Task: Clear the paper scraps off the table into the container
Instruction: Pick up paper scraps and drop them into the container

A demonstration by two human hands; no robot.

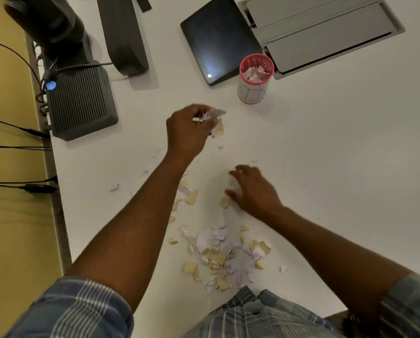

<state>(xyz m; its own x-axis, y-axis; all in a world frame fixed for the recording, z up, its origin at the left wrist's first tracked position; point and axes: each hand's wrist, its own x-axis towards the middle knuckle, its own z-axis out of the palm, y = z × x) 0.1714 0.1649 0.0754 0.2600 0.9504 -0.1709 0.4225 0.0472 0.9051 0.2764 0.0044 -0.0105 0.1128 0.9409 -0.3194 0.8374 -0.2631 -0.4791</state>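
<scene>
Scraps (218,259), lower centre: light, flimsy, best pinched in bunches. Left hand (189,132) clutched several; right hand (250,191) lay spread. Cup (255,78) upper right.

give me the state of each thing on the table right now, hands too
left hand: raised, gripping a bunch of scraps
right hand: fingers spread, on scraps on the table
container: upright, open, partly filled with scraps
scrap pile: loose on the table near the person
tablet: flat, screen dark
</scene>
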